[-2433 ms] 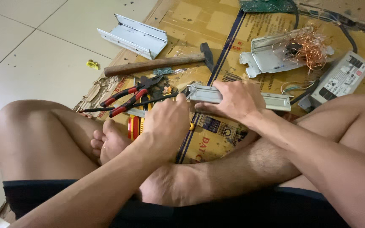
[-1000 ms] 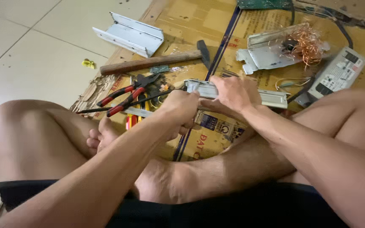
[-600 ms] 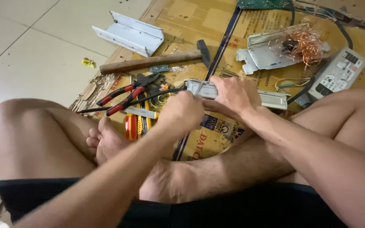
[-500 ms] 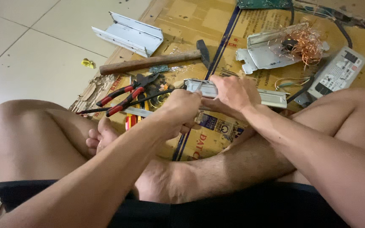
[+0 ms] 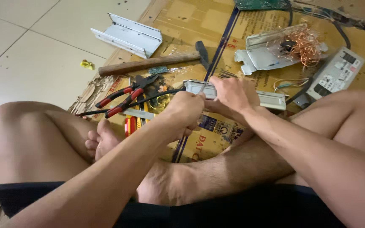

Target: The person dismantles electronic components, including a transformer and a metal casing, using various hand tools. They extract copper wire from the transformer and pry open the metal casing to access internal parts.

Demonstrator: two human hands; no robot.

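Person sits cross-legged on the floor, bare legs nearest the camera. Left hand [image 5: 185, 112] is fisted around a thin tool whose tip meets the near end of a long grey metal casing [image 5: 271, 100]; what tool, cannot tell. Right hand [image 5: 232, 93] lies flat on top of the casing, pressing it down, fingers spread over it. The hands are close together, just beside each other. The casing lies on flattened brown cardboard [image 5: 182, 21] spread over pale floor tiles [image 5: 30, 63]. Left of the hands: red-handled pliers [image 5: 125, 96]. Further out: wooden-handled hammer [image 5: 153, 63], bent metal cover [image 5: 127, 35], another metal piece holding a copper wire tangle [image 5: 305, 44], grey power unit [image 5: 334, 76].
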